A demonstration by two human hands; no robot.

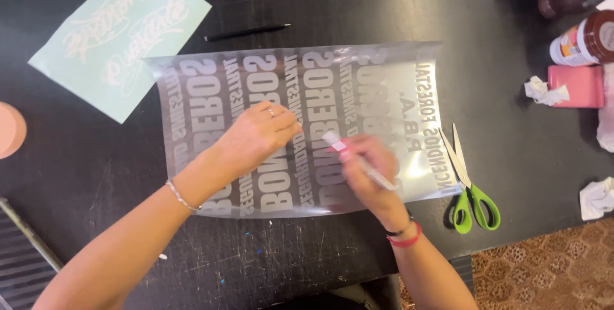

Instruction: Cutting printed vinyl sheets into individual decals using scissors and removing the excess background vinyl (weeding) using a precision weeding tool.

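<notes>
Two hands work over a clear film sheet (307,124) with pale mirrored lettering, which lies flat in the middle of the dark bench (83,163), its far edge curling up slightly. The left hand (259,136) rests palm-down on the film near its centre, fingers held together and pressing it against the bench; a ring shows on one finger and a thin bracelet at the wrist. The right hand (366,168) is closed around a slim white tool (364,164), blurred, with its upper end just beside the fingertips of the left hand and its lower end pointing toward the right side of the sheet; a red band and a dark band circle that wrist. Just off the film's right edge lie green-handled scissors (470,185), blades pointing away from the person. Beyond the sheet's far edge a black pen (246,31) lies on the bench, and to the far left sits a pale green sheet (121,35) with white script. At the right are brown bottles (585,38), a pink box (577,86) and crumpled paper scraps (543,91).
</notes>
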